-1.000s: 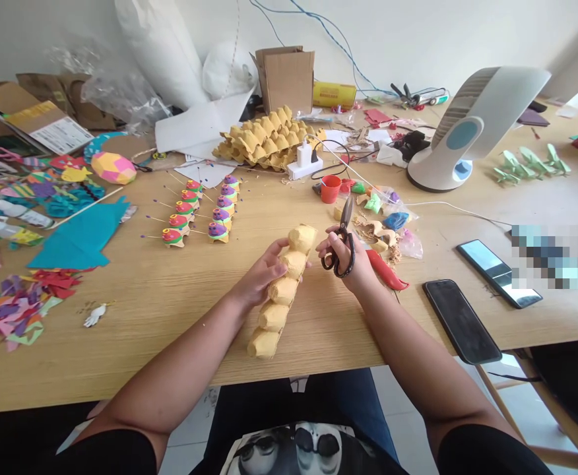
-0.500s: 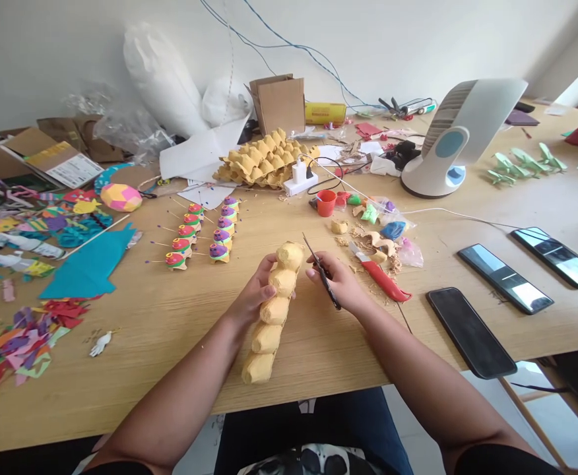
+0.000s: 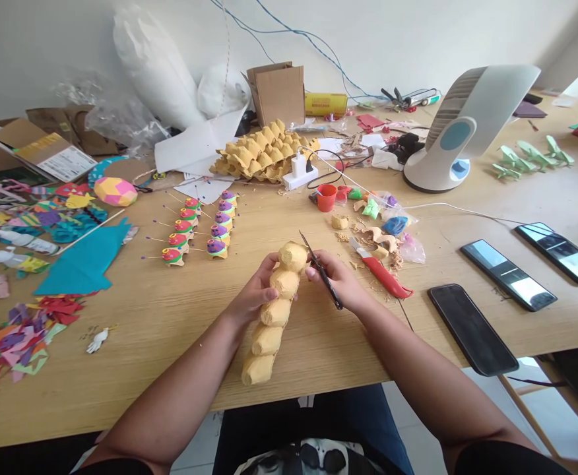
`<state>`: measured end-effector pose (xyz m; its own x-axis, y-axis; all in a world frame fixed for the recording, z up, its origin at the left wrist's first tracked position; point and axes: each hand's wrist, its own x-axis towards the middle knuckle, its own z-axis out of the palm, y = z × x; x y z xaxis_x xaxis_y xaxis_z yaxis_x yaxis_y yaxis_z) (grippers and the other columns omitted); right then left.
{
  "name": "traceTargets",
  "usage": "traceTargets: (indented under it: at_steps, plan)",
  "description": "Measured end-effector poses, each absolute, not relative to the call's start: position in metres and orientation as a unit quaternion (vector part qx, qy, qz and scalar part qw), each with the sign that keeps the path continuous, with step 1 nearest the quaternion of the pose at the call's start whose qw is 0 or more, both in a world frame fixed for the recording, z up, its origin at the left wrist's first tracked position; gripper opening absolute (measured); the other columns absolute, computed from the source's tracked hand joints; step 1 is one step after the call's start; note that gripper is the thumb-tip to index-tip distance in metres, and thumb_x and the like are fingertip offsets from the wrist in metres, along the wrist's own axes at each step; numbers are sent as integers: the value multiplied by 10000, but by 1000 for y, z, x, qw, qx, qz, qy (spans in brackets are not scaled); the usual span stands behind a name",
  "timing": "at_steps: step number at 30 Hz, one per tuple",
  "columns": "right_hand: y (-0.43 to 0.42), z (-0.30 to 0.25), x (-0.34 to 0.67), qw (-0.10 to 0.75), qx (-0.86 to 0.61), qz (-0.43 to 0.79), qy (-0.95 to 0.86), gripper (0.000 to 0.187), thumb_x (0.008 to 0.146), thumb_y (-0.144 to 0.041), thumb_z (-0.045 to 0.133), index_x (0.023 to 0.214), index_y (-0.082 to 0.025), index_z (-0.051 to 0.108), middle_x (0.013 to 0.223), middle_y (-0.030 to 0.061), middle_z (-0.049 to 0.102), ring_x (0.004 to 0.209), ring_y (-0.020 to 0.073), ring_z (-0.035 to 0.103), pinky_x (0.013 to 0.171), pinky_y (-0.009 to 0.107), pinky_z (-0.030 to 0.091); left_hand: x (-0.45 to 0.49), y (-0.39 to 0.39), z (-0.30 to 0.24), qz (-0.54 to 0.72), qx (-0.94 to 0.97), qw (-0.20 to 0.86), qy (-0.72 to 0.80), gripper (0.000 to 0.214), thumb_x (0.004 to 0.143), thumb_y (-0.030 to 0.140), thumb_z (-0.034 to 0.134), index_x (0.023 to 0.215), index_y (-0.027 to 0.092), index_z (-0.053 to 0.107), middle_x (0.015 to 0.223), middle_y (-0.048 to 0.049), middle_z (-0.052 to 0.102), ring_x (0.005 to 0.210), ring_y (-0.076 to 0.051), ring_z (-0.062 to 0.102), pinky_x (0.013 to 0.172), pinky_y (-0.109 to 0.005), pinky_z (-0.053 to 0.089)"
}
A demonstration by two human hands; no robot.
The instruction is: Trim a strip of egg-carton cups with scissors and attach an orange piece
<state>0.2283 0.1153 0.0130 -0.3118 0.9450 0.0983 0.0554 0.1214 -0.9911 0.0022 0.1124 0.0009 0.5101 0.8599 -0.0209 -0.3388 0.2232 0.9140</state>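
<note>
Holding a 5-cup carton strip [image 3: 275, 311] in my left hand [image 3: 252, 290].
On my feed, my right hand [image 3: 349, 284] clasps black scissors [image 3: 328, 284], their tip near the strip.

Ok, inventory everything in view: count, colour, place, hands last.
Bumpy egg-carton strip: one, yellow, front centre.
Slim metal scissors: one, black-handled, right of strip.
Small carton figures: two rows, red-green, purple, centre-left.
Stacked egg-carton trays: count unclear, yellow, back centre.
Long-handled knife: one, red handle, right of scissors.
Flat rectangular phones: three, dark, right.
Curved plastic appliance: one, white-grey, back right.
Round plastic cup: one, red, centre.
Upright cardboard box: one, brown, back centre.
Bulky plastic sacks: two, white, back left.
Faceted ball: one, pink-yellow, left.
Paper scraps: many, multicoloured, left.
Wooden table: one, tan, underneath.
Other clutter: too jumbled to count, mixed colours, throughout.
Left hand: one, bare, holding strip.
Right hand: one, bare, holding scissors.
</note>
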Motion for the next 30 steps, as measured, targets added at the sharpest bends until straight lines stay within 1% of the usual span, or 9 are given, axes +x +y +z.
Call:
traceTargets:
  at_steps: [3,6,9,12,16,23,27,30]
  plan:
    - [115,15,230,418,-421,488,-640,464,866,-620,776,1084,-228,659,948,36,664,896,221,594,808,334,490,2,114,-2,412,473,731,268,710,657,558,938,1257,345,625,1012,-20,737,725,-215,702,651,-328,526]
    - [115,15,231,410,-433,454,-662,458,883,-620,751,1094,-225,654,917,36,650,878,224,585,771,328,477,3,114,-1,411,472,734,262,698,660,545,948,1235,328,616,978,-23,736,718,-204,705,643,-310,534]
    - [116,12,231,402,-450,428,-673,445,889,-623,739,1068,-226,650,878,23,639,839,211,573,750,317,461,4,113,3,410,472,734,266,712,656,557,951,1247,341,617,948,-24,740,714,-210,699,638,-313,534]
    - [118,9,231,390,-465,430,-669,437,881,-635,739,1013,-228,646,828,6,629,797,196,563,731,304,446,4,111,7,412,461,731,290,711,639,573,950,1242,360,639,921,-18,738,711,-219,687,657,-334,532]
    - [122,8,231,391,-457,445,-664,448,878,-662,722,922,-226,632,777,-6,590,750,180,526,705,296,416,3,109,10,408,454,730,307,658,671,573,922,1240,378,658,922,-18,733,723,-225,694,650,-317,490]
    - [128,3,233,385,-451,446,-670,479,867,-692,708,824,-231,588,723,-23,530,709,166,486,679,292,385,3,106,15,419,446,720,326,668,697,581,892,1279,344,667,965,-37,728,741,-235,676,699,-347,488]
    - [130,-2,235,380,-470,446,-660,475,853,-691,726,819,-234,600,687,-34,519,666,155,477,636,281,365,3,106,16,427,453,713,323,630,731,597,858,1283,362,666,957,-33,723,754,-232,668,708,-342,472]
    - [129,-1,234,394,-478,445,-647,456,852,-679,739,840,-243,604,662,-36,512,648,159,478,605,277,360,2,107,16,422,458,714,321,631,731,611,850,1282,366,665,943,-33,718,745,-232,660,693,-335,459]
